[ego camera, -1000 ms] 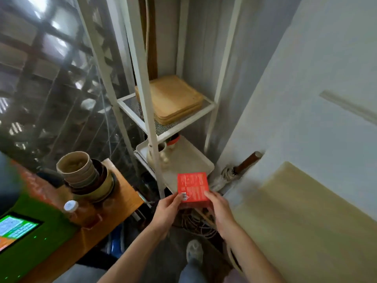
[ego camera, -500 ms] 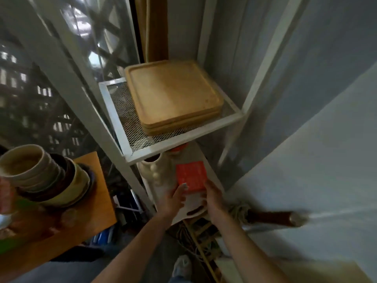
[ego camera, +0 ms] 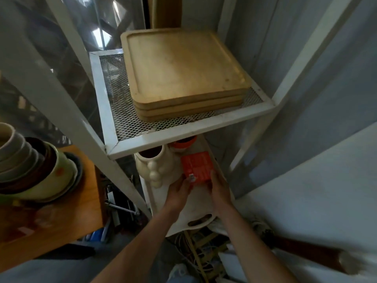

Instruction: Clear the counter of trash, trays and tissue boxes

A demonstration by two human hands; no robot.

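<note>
Box (ego camera: 196,167), red and seemingly a tissue box, is pinched between left hand (ego camera: 179,190) and right hand (ego camera: 219,185); slide it level onto the white tray (ego camera: 195,219), clear of the jug (ego camera: 157,167).

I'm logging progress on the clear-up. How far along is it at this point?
Done: wooden trays sit stacked on the mesh shelf. In hand: the left hand and right hand hold the red box over the white tray below. Left: setting it down; the counter itself is mostly out of view.

Matt wooden trays (ego camera: 179,66) lie on a white-painted metal mesh shelf (ego camera: 126,123); the cream jug (ego camera: 155,168) looks glazed
</note>
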